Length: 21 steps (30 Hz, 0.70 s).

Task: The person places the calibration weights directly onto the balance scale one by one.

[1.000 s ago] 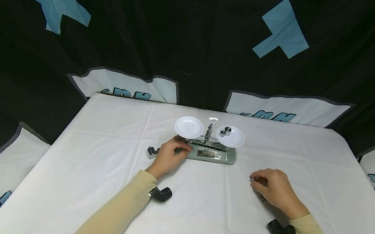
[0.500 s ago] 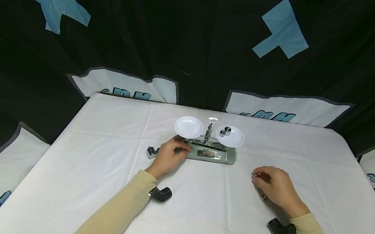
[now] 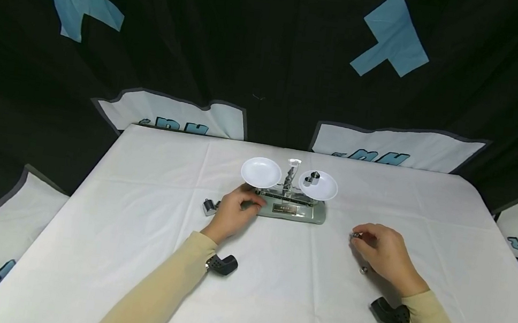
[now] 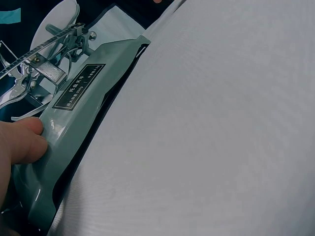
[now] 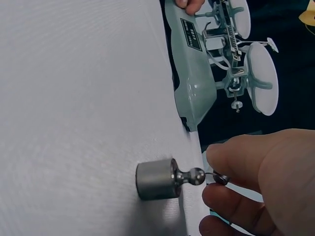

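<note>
A grey-green balance scale [image 3: 300, 215] with two white pans stands at the middle of the table. My left hand [image 3: 233, 211] holds the left end of its base, fingertips [image 4: 33, 147] on the green surface. Two metal weights [image 3: 315, 178] stand on the right pan [image 3: 325, 191]; the left pan [image 3: 261, 172] bears nothing. To the right, my right hand [image 3: 383, 252] pinches a small shiny metal piece [image 5: 221, 179] between thumb and finger, mostly hidden. Below this hand, a knobbed cylindrical weight [image 5: 158, 180] is on the white cloth.
Left of my left hand lies a dark metal weight [image 3: 209, 207], with another small piece partly hidden beside it. White cloth covers the table [image 3: 270, 303]. A black curtain [image 3: 280, 67] hangs behind its far edge.
My right hand has moved slightly away from me with the small metal piece, and the weight below it shows more plainly. The left hand stays on the scale; the head view tilts slightly.
</note>
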Motion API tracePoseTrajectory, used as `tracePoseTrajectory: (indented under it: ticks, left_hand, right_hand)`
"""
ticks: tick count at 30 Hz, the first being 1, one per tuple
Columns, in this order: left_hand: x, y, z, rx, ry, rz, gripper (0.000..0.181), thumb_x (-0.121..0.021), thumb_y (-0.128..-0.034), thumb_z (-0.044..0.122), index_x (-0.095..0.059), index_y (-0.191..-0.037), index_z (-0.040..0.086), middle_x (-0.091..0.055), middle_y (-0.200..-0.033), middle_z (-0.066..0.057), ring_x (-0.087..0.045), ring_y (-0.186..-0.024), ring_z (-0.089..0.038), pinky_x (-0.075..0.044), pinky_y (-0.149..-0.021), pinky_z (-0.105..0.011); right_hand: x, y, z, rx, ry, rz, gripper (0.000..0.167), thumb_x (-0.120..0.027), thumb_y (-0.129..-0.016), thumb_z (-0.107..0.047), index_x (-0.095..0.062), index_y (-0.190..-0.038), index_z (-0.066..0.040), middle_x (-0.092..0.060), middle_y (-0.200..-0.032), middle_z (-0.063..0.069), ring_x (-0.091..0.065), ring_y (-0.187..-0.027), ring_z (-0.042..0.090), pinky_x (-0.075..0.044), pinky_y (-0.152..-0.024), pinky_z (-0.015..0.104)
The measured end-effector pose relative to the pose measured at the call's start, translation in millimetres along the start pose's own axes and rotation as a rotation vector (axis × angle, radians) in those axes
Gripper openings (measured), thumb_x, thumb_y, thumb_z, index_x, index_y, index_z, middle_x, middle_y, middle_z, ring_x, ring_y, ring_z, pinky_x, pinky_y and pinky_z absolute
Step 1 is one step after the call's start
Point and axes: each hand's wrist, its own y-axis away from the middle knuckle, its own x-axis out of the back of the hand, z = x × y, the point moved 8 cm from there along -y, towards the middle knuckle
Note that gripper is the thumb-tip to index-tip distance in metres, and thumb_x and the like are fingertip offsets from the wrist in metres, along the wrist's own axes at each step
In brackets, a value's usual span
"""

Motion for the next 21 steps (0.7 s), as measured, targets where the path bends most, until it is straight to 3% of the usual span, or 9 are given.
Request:
tracePoseTrajectory:
  ticks: [7,13,21]
  left_hand:
    - [0.2,-1.9,-0.8,-0.006,-0.008,0.001,0.013,-0.068,-0.0863,0.001,-0.078,-0.094,0.004,-0.057,-0.147,-0.023,-0.051,-0.141,-0.039,-0.039,-0.121,-0.051]
    - [-0.6,-2.2,-1.3,0.0,-0.007,0.004,0.013,-0.069,-0.0863,0.002,-0.078,-0.094,0.004,-0.058,-0.146,-0.022,-0.05,-0.142,-0.039,-0.038,-0.121,-0.051]
    - [-0.1,-1.7,-1.6,0.009,-0.001,0.004,0.012,-0.07,-0.0869,0.003,-0.078,-0.096,0.005,-0.061,-0.142,-0.022,-0.048,-0.144,-0.039,-0.036,-0.123,-0.053]
  right_hand:
    - [3,-1.9,0,-0.019,-0.034,0.037,0.018,-0.074,-0.088,-0.003,-0.074,-0.106,-0.003,-0.07,-0.088,0.007,-0.064,-0.082,0.019,-0.052,-0.066,0.028]
    - [8,-1.8,-4,0.038,-0.032,0.13,0.019,-0.073,-0.088,-0.001,-0.074,-0.106,-0.005,-0.072,-0.088,0.004,-0.062,-0.081,0.013,-0.052,-0.067,0.028]
    - [21,-3.8,-13,0.086,-0.05,0.206,0.021,-0.074,-0.087,0.001,-0.074,-0.107,-0.004,-0.071,-0.087,0.005,-0.058,-0.078,0.008,-0.044,-0.061,0.024]
